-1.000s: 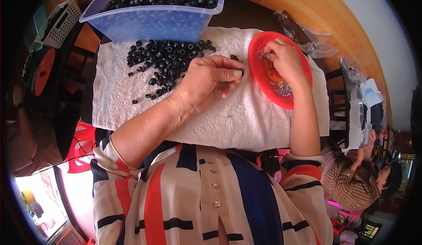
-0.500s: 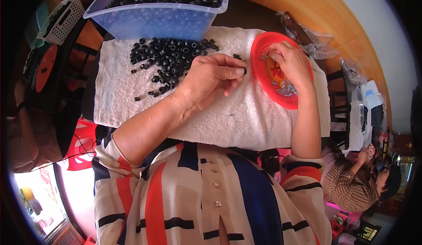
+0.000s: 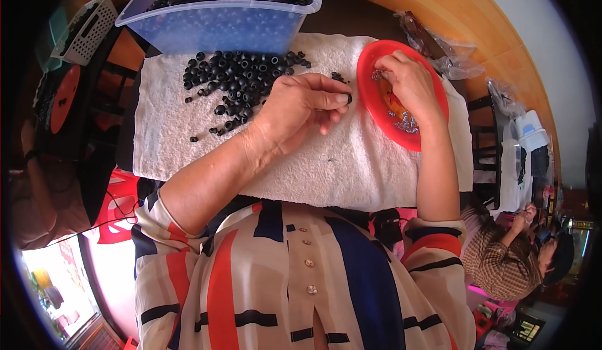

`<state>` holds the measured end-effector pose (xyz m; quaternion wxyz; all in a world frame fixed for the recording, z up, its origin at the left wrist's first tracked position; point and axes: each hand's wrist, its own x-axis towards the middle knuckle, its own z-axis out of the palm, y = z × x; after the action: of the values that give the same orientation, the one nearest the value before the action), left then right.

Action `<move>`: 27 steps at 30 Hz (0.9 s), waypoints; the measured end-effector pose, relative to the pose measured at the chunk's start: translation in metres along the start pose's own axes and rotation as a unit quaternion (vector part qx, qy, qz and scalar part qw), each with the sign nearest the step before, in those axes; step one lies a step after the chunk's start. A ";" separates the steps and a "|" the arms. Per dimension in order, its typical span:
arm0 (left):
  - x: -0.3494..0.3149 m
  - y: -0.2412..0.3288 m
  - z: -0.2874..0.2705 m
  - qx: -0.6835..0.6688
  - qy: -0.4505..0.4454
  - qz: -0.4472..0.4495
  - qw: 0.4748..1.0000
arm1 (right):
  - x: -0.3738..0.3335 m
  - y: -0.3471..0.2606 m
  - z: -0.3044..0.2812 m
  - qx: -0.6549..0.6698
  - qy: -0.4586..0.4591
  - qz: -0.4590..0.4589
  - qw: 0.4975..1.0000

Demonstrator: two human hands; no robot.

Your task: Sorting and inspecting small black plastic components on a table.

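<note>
Over the middle of the white towel (image 3: pixel 295 177), my left hand (image 3: pixel 298 108) pinches a small black ring-like piece (image 3: pixel 349 99) between thumb and index finger. My right hand (image 3: pixel 411 86) reaches into a shallow red plastic dish (image 3: pixel 366 108) at the right. Its fingertips are drawn together at small silvery bits by the dish's far left wall; what they hold is too small to make out. More small silvery metal pieces (image 3: pixel 406 124) lie in the dish's near part. Left of my left hand spreads a pile of round, hollow black plastic parts (image 3: pixel 241 77).
Behind the pile stands a clear plastic box (image 3: pixel 213 30) full of similar black parts. Several tiny black bits (image 3: pixel 338 77) lie beside the dish. Clear plastic bags (image 3: pixel 454 68) lie beyond it. A white basket (image 3: pixel 89 30) stands far left; another person (image 3: pixel 505 256) sits at right.
My right fingertips have dipped slightly lower into the dish's far left part. My left hand keeps its pinch on the black piece. The view has shifted slightly.
</note>
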<state>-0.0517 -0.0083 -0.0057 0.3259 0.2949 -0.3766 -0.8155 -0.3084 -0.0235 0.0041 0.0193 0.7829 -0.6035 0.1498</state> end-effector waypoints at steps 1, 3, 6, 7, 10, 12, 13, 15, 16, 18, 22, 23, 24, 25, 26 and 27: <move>0.000 0.000 0.000 0.003 0.001 0.001 1.000 | 0.000 0.001 0.000 -0.007 -0.009 0.005 1.000; 0.000 0.000 0.001 0.002 0.003 0.003 1.000 | 0.000 0.000 0.000 -0.017 -0.010 0.006 1.000; 0.000 -0.001 0.000 -0.001 0.006 0.005 1.000 | -0.002 0.000 0.000 -0.025 -0.007 0.003 1.000; 0.000 -0.001 -0.001 -0.003 0.007 0.005 1.000 | -0.002 -0.001 0.000 -0.024 -0.004 -0.001 1.000; -0.001 0.000 -0.001 -0.005 0.010 0.005 1.000 | -0.002 -0.003 -0.001 -0.025 -0.008 0.004 1.000; -0.001 -0.001 -0.002 -0.012 0.005 0.005 1.000 | -0.001 -0.002 0.001 -0.037 -0.012 0.000 0.999; 0.000 -0.001 -0.003 -0.019 -0.001 0.005 1.000 | -0.001 -0.001 0.001 -0.050 -0.016 -0.004 0.999; 0.002 -0.002 -0.004 -0.027 -0.005 0.002 1.000 | -0.002 0.003 0.001 -0.054 -0.011 0.002 0.998; 0.002 -0.002 -0.006 -0.035 -0.007 0.000 0.999 | -0.002 0.004 0.001 -0.058 -0.005 0.007 0.998; 0.004 -0.001 -0.007 -0.044 -0.011 -0.001 0.999 | -0.004 0.007 -0.004 -0.017 -0.006 0.038 0.999; 0.004 -0.001 -0.007 -0.064 -0.011 -0.003 0.998 | -0.010 -0.018 -0.019 0.112 0.040 0.020 0.993; 0.004 -0.001 -0.008 -0.064 -0.010 -0.003 0.998 | -0.012 -0.030 -0.023 0.113 0.038 0.019 0.993; 0.004 -0.001 -0.008 -0.068 -0.016 0.004 0.998 | -0.014 -0.044 -0.026 0.141 0.032 -0.001 0.990; 0.003 -0.001 -0.008 -0.071 -0.021 0.012 0.997 | -0.015 -0.058 -0.028 0.168 0.025 -0.021 0.985; 0.003 -0.001 -0.007 -0.072 -0.021 0.011 0.997 | -0.015 -0.068 -0.029 0.167 0.041 -0.065 0.983; 0.002 0.000 -0.006 -0.086 -0.012 0.021 0.996 | -0.015 -0.076 -0.029 0.167 0.041 -0.064 0.983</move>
<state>-0.0487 -0.0122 -0.0093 0.3621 0.2484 -0.3153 -0.8413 -0.2460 0.0174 0.0388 -0.0778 0.8056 -0.5170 0.2788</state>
